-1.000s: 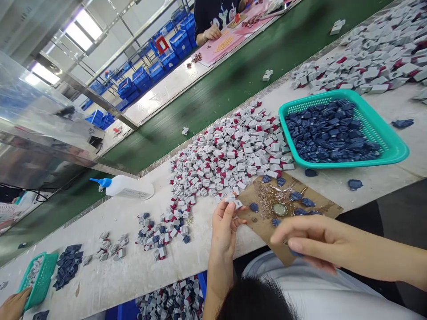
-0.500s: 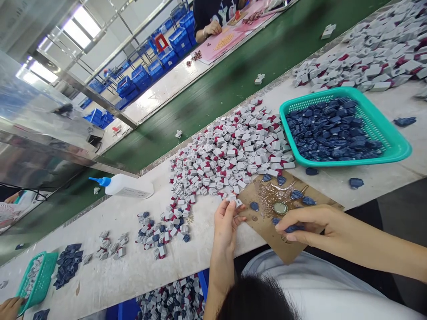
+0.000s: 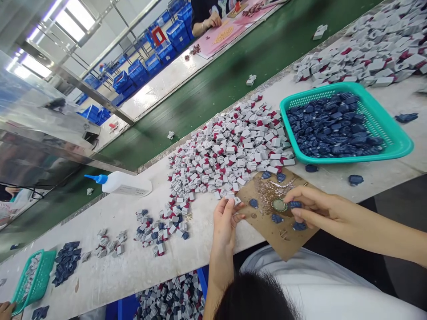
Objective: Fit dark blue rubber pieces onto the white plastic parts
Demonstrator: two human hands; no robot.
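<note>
My left hand [image 3: 225,221] pinches a small grey plastic part [image 3: 236,201] at the near edge of a big pile of grey and dark red parts [image 3: 223,151]. Between the thumb and fingers of my right hand [image 3: 312,205] is a dark blue plastic piece [image 3: 295,205], close beside a bottle cap [image 3: 279,205]. The cap lies on a brown board [image 3: 283,240] wet with clear liquid. Other blue pieces [image 3: 276,218] rest on that board around the cap. Part of the held grey piece is covered by my fingers.
A green basket [image 3: 396,151] full of blue pieces stands at the right. To the left lie a white bottle with blue nozzle [image 3: 128,183] and small heaps of parts. Beyond runs a green conveyor belt [image 3: 213,104]; a co-worker's hand [image 3: 213,20] is across it. A blue bin [image 3: 128,306] sits below.
My right hand has moved up and slightly right, from the board's lower part to beside the cap, with a blue piece in its fingers. My left hand holds nearly the same place.
</note>
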